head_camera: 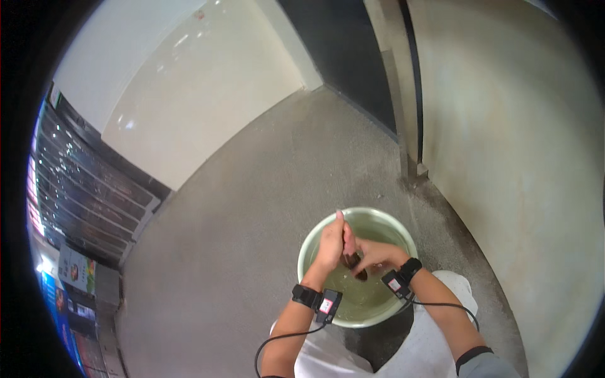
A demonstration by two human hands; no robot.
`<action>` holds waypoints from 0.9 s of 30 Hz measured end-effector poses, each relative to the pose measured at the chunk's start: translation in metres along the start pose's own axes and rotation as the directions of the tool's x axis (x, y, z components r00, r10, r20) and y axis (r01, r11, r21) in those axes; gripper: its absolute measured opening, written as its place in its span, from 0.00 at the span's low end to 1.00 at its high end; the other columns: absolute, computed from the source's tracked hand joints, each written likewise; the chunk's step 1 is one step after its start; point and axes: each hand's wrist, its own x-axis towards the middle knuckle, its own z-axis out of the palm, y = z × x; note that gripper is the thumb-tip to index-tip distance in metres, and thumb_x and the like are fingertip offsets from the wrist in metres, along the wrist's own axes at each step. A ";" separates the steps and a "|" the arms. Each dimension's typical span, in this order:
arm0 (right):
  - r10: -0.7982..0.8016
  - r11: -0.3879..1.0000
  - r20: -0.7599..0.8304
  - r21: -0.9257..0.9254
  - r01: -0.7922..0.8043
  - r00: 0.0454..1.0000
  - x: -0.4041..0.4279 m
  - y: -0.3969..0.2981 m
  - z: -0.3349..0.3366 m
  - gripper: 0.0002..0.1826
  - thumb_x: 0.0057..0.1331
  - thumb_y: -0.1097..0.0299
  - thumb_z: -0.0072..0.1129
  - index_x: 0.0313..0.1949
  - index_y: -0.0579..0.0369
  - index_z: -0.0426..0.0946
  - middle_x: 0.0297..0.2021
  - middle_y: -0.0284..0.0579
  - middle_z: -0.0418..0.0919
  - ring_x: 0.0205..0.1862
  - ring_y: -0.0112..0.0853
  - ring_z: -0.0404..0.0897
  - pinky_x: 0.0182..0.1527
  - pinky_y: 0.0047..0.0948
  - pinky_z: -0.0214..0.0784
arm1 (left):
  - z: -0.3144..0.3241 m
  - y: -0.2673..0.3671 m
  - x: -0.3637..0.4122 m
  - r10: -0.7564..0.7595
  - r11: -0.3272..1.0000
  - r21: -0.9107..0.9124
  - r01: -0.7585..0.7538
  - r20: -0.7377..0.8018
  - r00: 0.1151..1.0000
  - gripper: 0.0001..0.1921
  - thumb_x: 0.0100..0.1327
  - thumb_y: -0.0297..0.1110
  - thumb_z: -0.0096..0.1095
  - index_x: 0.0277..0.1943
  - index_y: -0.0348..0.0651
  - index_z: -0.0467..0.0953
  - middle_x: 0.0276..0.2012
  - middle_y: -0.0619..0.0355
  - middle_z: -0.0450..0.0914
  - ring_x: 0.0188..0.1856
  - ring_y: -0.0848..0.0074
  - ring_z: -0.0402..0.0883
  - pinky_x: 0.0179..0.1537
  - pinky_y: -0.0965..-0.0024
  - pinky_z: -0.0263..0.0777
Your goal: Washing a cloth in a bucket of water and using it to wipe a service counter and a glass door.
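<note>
A pale green round basin (305, 264) of water stands on the floor before me. Over the water, both my hands meet around a small dark brown object (361, 275), its exact kind unclear and partly covered by fingers. My left hand (332, 241) grips it from the left, palm turned inward and thumb pointing up. From the right, my right hand (380, 254) curls its fingers over the same object; they look slightly blurred. The object's lower end shows below the right fingers, just above or at the water.
Black strap-on devices (329, 306) with cables sit on both wrists. My white-clad knees flank the basin's near side. A beige wall (510, 165) rises close on the right, and a dark door panel (345, 56) stands ahead. Grey concrete floor (212, 264) extends left towards a barred metal gate (94, 184).
</note>
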 end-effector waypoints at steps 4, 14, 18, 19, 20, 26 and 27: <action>0.333 0.942 0.212 -0.043 -0.332 0.919 -0.004 -0.016 0.002 0.19 0.50 0.65 0.70 0.40 0.55 0.74 0.33 0.33 0.74 0.31 0.20 0.71 0.30 0.20 0.63 | -0.001 -0.004 0.002 -0.169 0.975 -0.111 0.195 0.209 0.963 0.30 0.72 0.54 0.32 0.16 0.45 0.57 0.11 0.63 0.56 0.12 0.80 0.52 0.14 0.75 0.47; 0.253 0.800 0.027 -0.567 -0.194 0.967 0.020 0.050 -0.006 0.19 0.55 0.57 0.56 0.27 0.66 0.74 0.18 0.47 0.74 0.20 0.36 0.73 0.27 0.36 0.65 | -0.028 -0.070 0.016 -0.173 0.884 -0.446 0.139 -0.038 0.984 0.27 0.72 0.52 0.32 0.18 0.46 0.55 0.11 0.65 0.50 0.13 0.79 0.47 0.15 0.73 0.45; 0.209 0.761 -0.089 -0.611 -0.220 0.974 0.013 0.048 0.001 0.17 0.55 0.59 0.54 0.28 0.66 0.75 0.20 0.53 0.76 0.23 0.42 0.76 0.30 0.40 0.67 | -0.029 -0.087 0.027 -0.174 0.858 -0.504 0.099 -0.103 0.979 0.26 0.72 0.53 0.32 0.20 0.47 0.55 0.13 0.65 0.50 0.14 0.79 0.48 0.16 0.73 0.45; 0.181 0.680 -0.135 -0.699 -0.223 0.974 0.010 0.045 0.004 0.16 0.55 0.60 0.54 0.28 0.65 0.75 0.21 0.54 0.76 0.24 0.45 0.76 0.30 0.41 0.68 | -0.029 -0.091 0.029 -0.178 0.866 -0.490 0.098 -0.119 0.977 0.25 0.72 0.52 0.32 0.21 0.47 0.55 0.13 0.64 0.50 0.14 0.79 0.48 0.16 0.72 0.45; 0.149 0.592 -0.177 -0.772 -0.231 0.973 0.007 0.040 0.009 0.15 0.55 0.61 0.54 0.28 0.64 0.76 0.22 0.56 0.77 0.25 0.48 0.77 0.31 0.41 0.69 | -0.030 -0.094 0.029 -0.185 0.875 -0.473 0.101 -0.135 0.973 0.25 0.72 0.52 0.32 0.21 0.46 0.55 0.13 0.64 0.50 0.14 0.79 0.48 0.16 0.72 0.46; -0.044 0.429 -0.231 -0.883 -0.191 0.972 0.000 0.055 0.024 0.15 0.57 0.58 0.57 0.31 0.61 0.77 0.23 0.52 0.79 0.27 0.47 0.79 0.32 0.42 0.72 | -0.032 -0.102 0.027 -0.208 0.845 -0.524 0.101 -0.149 0.967 0.23 0.72 0.50 0.31 0.22 0.46 0.56 0.14 0.65 0.50 0.15 0.79 0.48 0.17 0.72 0.47; -0.073 0.450 -0.243 -0.874 -0.186 0.967 0.000 0.056 0.025 0.16 0.57 0.58 0.57 0.33 0.60 0.76 0.23 0.52 0.79 0.27 0.48 0.79 0.33 0.42 0.72 | -0.033 -0.101 0.026 -0.214 0.843 -0.527 0.110 -0.141 0.967 0.23 0.72 0.50 0.32 0.22 0.46 0.56 0.14 0.65 0.50 0.14 0.79 0.47 0.16 0.72 0.47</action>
